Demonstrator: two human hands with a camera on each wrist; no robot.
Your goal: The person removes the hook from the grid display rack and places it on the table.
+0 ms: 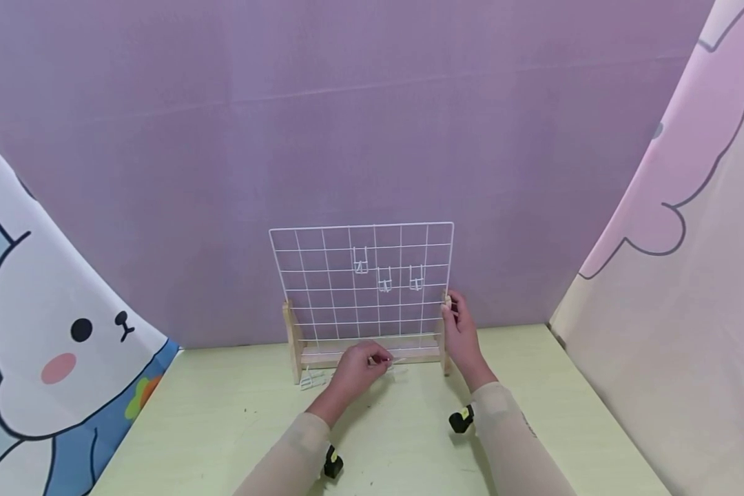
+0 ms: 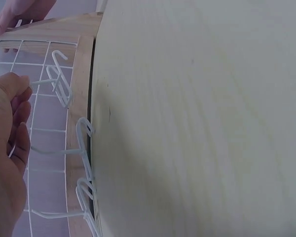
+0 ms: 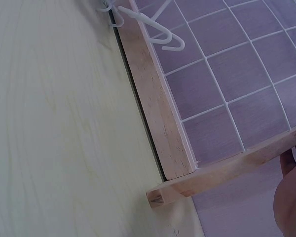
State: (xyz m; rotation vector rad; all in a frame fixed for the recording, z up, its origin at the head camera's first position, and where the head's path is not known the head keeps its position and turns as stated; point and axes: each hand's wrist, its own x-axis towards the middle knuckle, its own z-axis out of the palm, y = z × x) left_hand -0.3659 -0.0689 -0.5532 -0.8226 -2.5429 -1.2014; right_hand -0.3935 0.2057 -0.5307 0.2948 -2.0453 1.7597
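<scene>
- Pinching one held hook [image 2: 62, 82] before the wire grid [image 1: 353, 288]: left hand [image 1: 357, 372], grip closed.
- Three mounted hooks [image 1: 385, 284] are hanging; two loose hooks [image 1: 311, 380] are lying on the bench [image 1: 397, 441].
- Right hand [image 1: 463, 339] is clasping the wooden stand [image 1: 293, 341].

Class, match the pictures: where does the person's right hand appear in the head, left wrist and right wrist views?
Head: right of centre, the right hand is at the stand's right wooden post.
Left wrist: the right hand is cut off at the top left corner.
Right wrist: only part of the right hand shows, at the right edge, below the middle.
Shared landmark: the white wire grid.
</scene>
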